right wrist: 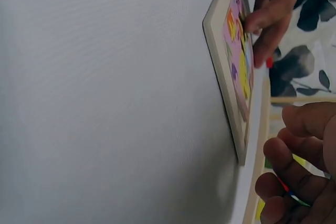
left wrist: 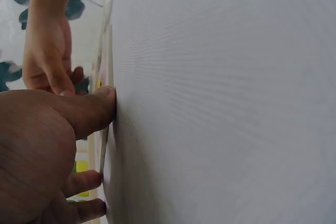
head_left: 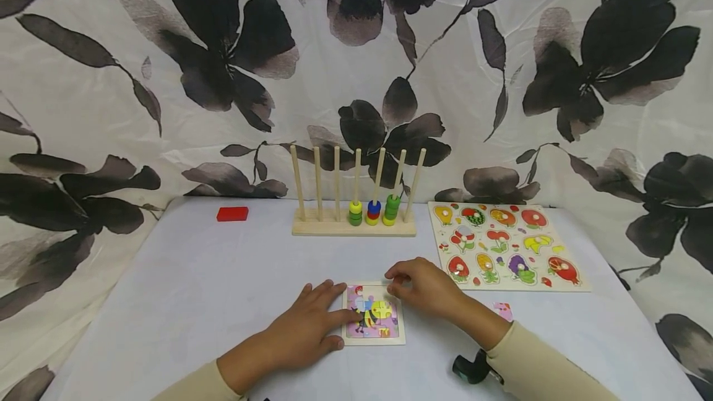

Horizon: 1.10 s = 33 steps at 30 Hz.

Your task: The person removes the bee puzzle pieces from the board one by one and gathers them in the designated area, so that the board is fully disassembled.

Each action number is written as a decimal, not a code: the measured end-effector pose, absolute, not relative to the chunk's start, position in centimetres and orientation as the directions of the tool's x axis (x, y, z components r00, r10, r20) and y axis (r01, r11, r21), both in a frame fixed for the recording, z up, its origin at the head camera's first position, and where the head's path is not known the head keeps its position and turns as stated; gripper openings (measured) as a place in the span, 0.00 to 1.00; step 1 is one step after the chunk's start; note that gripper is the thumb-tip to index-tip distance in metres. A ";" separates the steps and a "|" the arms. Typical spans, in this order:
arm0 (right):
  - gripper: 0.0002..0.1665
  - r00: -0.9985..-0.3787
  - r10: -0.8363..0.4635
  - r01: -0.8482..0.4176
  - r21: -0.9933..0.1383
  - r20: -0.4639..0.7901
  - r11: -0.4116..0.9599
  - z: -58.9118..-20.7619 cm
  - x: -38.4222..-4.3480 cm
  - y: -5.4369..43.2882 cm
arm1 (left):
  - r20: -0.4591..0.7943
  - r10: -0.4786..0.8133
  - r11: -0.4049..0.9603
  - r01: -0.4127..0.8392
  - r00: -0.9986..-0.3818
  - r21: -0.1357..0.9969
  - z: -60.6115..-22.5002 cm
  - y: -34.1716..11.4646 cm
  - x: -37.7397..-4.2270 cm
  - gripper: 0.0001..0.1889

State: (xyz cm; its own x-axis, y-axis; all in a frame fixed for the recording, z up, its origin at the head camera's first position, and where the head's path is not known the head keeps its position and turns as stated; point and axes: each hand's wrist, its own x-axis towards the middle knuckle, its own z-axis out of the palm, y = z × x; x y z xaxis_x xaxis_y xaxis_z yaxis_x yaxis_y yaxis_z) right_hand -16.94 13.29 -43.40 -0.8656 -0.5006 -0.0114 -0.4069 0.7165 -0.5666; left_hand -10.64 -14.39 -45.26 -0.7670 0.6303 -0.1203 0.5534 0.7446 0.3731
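Observation:
A small square bee jigsaw puzzle [head_left: 373,314] in a pale wooden frame lies on the table, bare wood showing at its upper right. My left hand [head_left: 305,328] is spread at its left side, a finger on the picture and the thumb [left wrist: 106,94] at the frame's edge. Over the upper right corner hovers my right hand [head_left: 426,286]; its fingers [right wrist: 286,156] are loosely bent and nothing shows between them. A pink puzzle piece [head_left: 503,310] lies beside the right forearm, partly hidden by it.
Behind the puzzle stands a wooden peg rack [head_left: 353,228] with coloured rings on three pegs. A fruit puzzle board [head_left: 509,246] lies at the back right, a red block [head_left: 232,214] at the back left. Some black object [head_left: 470,368] is by the right sleeve.

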 end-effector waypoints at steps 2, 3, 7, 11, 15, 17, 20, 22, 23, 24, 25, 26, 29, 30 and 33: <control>0.09 -0.863 -0.505 -0.407 -0.566 -0.019 0.717 -43.6 -17.0 12.7 | -0.120 0.626 0.749 0.552 -0.771 0.365 -45.3 -14.3 -10.7 0.26; 0.09 -0.862 -0.507 -0.405 -0.566 -0.026 0.718 -43.7 -17.0 12.4 | -0.121 0.623 0.753 0.551 -0.773 0.360 -45.2 -14.3 -10.7 0.26; 0.11 -0.844 -0.535 -0.427 -0.549 -0.045 0.719 -43.9 -17.1 11.3 | -0.124 0.613 0.761 0.541 -0.780 0.359 -45.1 -14.2 -10.7 0.24; 0.13 -0.817 -0.575 -0.473 -0.516 -0.047 0.714 -43.9 -17.2 10.3 | -0.127 0.614 0.759 0.540 -0.779 0.363 -44.9 -14.1 -10.7 0.24; 0.14 -0.803 -0.594 -0.497 -0.500 -0.045 0.710 -43.9 -17.2 9.4 | -0.129 0.625 0.755 0.552 -0.770 0.355 -44.9 -14.1 -10.8 0.23; 0.15 -0.799 -0.599 -0.505 -0.487 -0.048 0.713 -43.9 -17.2 9.1 | -0.133 0.627 0.754 0.555 -0.767 0.353 -44.9 -14.1 -10.9 0.23; 0.15 -0.793 -0.607 -0.520 -0.461 -0.054 0.719 -43.9 -17.2 8.6 | -0.136 0.629 0.752 0.555 -0.765 0.356 -44.9 -14.1 -11.0 0.23; 0.15 -0.792 -0.608 -0.526 -0.440 -0.061 0.728 -43.9 -17.2 8.3 | -0.134 0.630 0.750 0.555 -0.765 0.360 -44.9 -14.1 -11.1 0.23; 0.15 -0.791 -0.608 -0.528 -0.432 -0.063 0.731 -43.9 -17.2 8.2 | -0.134 0.630 0.750 0.555 -0.765 0.361 -44.9 -14.1 -11.1 0.23; 0.15 -0.792 -0.607 -0.526 -0.429 -0.067 0.734 -43.8 -17.1 8.1 | -0.134 0.630 0.750 0.554 -0.765 0.362 -44.9 -14.1 -11.1 0.23; 0.14 -0.792 -0.606 -0.525 -0.426 -0.070 0.736 -43.8 -17.1 8.0 | -0.134 0.629 0.750 0.553 -0.765 0.363 -44.9 -14.1 -11.1 0.23; 0.14 -0.793 -0.605 -0.525 -0.425 -0.072 0.738 -43.8 -17.1 7.9 | -0.137 0.628 0.751 0.551 -0.766 0.364 -44.9 -14.1 -11.1 0.23; 0.12 -0.802 -0.592 -0.512 -0.427 -0.073 0.745 -43.8 -17.1 7.8 | -0.144 0.621 0.756 0.540 -0.770 0.370 -44.8 -14.0 -11.1 0.23; 0.12 -0.809 -0.582 -0.502 -0.427 -0.074 0.752 -43.9 -17.1 7.8 | -0.144 0.620 0.756 0.538 -0.771 0.373 -44.8 -14.0 -11.1 0.23; 0.11 -0.841 -0.535 -0.456 -0.424 -0.083 0.782 -43.8 -17.0 7.7 | -0.145 0.617 0.757 0.534 -0.773 0.376 -44.7 -13.9 -11.1 0.23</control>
